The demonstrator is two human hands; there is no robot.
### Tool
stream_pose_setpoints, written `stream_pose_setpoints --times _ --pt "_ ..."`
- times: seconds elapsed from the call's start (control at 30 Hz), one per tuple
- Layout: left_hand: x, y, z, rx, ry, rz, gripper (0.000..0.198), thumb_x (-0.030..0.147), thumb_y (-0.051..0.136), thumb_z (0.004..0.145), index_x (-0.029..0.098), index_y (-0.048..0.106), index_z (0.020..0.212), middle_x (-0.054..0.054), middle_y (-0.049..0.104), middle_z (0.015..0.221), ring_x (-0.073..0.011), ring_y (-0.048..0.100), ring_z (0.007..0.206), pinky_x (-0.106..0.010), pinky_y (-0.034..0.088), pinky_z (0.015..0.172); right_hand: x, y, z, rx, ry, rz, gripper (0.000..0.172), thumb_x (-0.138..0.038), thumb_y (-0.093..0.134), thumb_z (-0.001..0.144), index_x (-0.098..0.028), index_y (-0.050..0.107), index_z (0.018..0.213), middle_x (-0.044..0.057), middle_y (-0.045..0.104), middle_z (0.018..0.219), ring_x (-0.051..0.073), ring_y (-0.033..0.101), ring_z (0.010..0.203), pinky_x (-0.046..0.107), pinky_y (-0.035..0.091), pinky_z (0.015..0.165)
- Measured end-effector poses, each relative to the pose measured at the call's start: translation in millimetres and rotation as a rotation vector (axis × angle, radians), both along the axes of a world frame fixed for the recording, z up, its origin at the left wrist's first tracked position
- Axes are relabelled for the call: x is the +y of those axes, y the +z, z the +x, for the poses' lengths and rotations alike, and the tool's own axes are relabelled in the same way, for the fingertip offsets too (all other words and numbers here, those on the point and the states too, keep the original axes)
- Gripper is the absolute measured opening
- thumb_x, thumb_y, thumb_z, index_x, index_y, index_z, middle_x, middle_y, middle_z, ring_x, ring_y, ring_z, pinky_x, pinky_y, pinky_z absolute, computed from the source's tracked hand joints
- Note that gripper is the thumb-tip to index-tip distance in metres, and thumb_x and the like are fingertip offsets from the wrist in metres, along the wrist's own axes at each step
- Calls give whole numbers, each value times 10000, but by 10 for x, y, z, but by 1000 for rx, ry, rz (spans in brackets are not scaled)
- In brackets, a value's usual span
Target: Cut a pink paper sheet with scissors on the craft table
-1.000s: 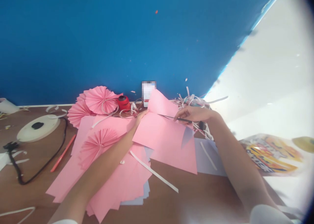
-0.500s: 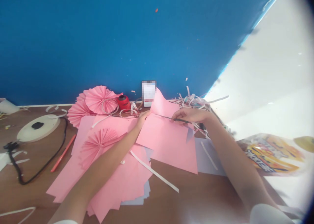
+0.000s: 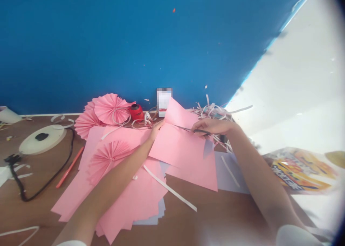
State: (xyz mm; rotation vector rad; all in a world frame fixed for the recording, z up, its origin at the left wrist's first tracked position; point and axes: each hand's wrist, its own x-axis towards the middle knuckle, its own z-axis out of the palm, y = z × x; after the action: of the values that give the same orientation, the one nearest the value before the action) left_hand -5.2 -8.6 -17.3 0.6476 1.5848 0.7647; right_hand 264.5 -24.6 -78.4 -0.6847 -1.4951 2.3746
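My left hand pinches the far left edge of a pink paper sheet. My right hand is closed on what look like black-handled scissors, their thin blade pointing left into the sheet. Along the blade the paper parts: a pink flap stands raised on the far side, while the larger part lies toward me. Most of the handles are hidden by my fingers. Beneath my left forearm are a pleated pink paper fan and a spread of pink sheets.
Pleated pink rosettes rest against the blue wall beside a red object and a phone. White strips are heaped behind my right hand. At left lie a cream corded device and a red pen. A printed bag sits at right.
The right hand and scissors have shifted slightly right. The far flap of paper looks a little wider and more raised. My left hand stays at the sheet's edge.
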Motion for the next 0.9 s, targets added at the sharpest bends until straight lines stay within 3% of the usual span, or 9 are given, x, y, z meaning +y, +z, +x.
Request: stream_pose_setpoints --times 0.2,0.4,0.6,0.73,0.9 --pt "-14 16 20 -31 -39 -20 249 326 766 599 136 660 721 3 622 644 -167 601 685 -259 448 628 0 -2 15 30 -8 34 383 -423 611 785 -148 624 1052 2 537 640 73 458 536 186 309 466" --pt "-18 26 36 -31 -38 -36 243 327 751 611 143 673 750 -5 633 659 -184 616 735 -269 453 676 -6 3 -38 74 -21 8 397 -434 601 795 -146 611 1067 11 556 697 84 494 598 200 364 544" --pt "-44 8 33 -23 -50 -31 291 381 764 569 143 646 688 13 596 605 -143 564 622 -260 448 651 -12 23 -76 76 -37 30 397 -411 582 817 -141 591 1107 5 570 666 82 491 571 206 384 568" --pt "-38 -38 -14 50 -140 -16 314 439 724 611 155 667 732 -3 625 655 -188 600 735 -300 453 740 -11 8 -89 59 -43 48 396 -426 582 813 -156 602 1103 7 575 674 90 503 578 216 396 581" --pt "7 -136 -96 170 -257 83 332 460 709 627 175 703 797 -51 689 847 -265 569 1040 -357 396 919 -15 30 -131 102 -42 35 372 -405 586 810 -166 610 1095 14 572 727 91 492 606 217 400 575"
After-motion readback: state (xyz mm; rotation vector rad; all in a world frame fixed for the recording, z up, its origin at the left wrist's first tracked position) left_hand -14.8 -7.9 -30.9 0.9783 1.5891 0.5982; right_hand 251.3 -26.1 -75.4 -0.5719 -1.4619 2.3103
